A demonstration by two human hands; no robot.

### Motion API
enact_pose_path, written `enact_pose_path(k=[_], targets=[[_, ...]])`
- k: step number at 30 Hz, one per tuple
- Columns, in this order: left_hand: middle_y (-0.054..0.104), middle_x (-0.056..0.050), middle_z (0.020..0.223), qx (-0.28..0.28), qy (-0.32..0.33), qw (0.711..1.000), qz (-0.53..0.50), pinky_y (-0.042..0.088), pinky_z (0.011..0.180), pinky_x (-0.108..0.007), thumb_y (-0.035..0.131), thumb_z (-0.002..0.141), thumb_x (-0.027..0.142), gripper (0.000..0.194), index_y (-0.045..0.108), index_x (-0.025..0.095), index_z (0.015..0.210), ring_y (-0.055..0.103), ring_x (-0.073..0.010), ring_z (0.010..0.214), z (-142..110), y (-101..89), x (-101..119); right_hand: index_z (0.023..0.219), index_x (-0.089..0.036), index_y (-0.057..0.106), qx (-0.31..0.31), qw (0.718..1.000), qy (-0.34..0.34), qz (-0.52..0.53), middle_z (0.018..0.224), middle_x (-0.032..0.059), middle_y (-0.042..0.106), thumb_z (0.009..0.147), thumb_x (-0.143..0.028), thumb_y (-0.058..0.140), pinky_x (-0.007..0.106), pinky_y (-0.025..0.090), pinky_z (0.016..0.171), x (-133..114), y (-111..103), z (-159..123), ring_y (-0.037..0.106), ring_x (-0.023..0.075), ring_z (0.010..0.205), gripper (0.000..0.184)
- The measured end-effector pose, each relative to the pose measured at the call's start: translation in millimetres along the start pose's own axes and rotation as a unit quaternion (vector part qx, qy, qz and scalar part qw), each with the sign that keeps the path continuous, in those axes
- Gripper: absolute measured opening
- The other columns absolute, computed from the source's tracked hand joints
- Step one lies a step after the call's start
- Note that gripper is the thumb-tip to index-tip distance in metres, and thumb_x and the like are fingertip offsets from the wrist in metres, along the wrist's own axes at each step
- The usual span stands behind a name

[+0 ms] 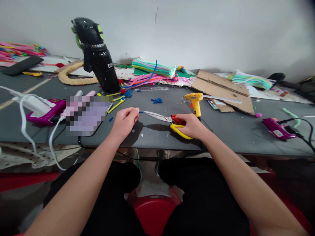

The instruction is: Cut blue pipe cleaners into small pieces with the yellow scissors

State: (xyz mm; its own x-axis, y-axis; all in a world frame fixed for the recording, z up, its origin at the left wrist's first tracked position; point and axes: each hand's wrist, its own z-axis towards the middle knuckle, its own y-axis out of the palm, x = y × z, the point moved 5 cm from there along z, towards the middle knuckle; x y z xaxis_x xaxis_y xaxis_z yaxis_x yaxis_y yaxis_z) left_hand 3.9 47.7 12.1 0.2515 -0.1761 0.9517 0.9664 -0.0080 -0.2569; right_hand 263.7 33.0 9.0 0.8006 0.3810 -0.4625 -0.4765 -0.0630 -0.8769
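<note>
My right hand (189, 125) is closed around the red and yellow handles of a pair of scissors (157, 115), whose blades point left. Between the fingertips of my left hand (126, 120) is pinched a short blue pipe cleaner piece (141, 112); its end sticks out at the scissor tips. Most of that piece is hidden by my fingers. Beyond the blades lies a small heap of cut blue pieces (157, 101). Another blue bit (111, 119) rests left of my left hand, near yellow pipe cleaner shapes (116, 105).
A black bottle (100, 62) stands at the back left, behind a partly pixelated phone (90, 118). The yellow glue gun (196, 102) stands right of the scissors, before cardboard (221, 87). Bundled pipe cleaners (154, 68) lie along the wall. Purple power strips (278, 128) and cables flank the workspace.
</note>
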Motion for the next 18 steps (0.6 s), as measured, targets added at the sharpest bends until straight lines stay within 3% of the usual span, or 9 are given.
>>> enact_pose_path(k=[18], targets=[[0.046, 0.0, 0.055, -0.005, -0.004, 1.0, 0.01, 0.029, 0.052, -0.026, 0.054, 0.088, 0.039, 0.037, 0.051, 0.019, 0.058, 0.039, -0.0111, 0.053, 1.4, 0.4, -3.1, 0.065, -0.02, 0.044, -0.01, 1.0, 0.002, -0.001, 0.061, -0.0037, 0.044, 0.072, -0.035, 0.062, 0.027, 0.023, 0.059, -2.8, -0.8, 1.5, 0.032, 0.011, 0.061, 0.025]])
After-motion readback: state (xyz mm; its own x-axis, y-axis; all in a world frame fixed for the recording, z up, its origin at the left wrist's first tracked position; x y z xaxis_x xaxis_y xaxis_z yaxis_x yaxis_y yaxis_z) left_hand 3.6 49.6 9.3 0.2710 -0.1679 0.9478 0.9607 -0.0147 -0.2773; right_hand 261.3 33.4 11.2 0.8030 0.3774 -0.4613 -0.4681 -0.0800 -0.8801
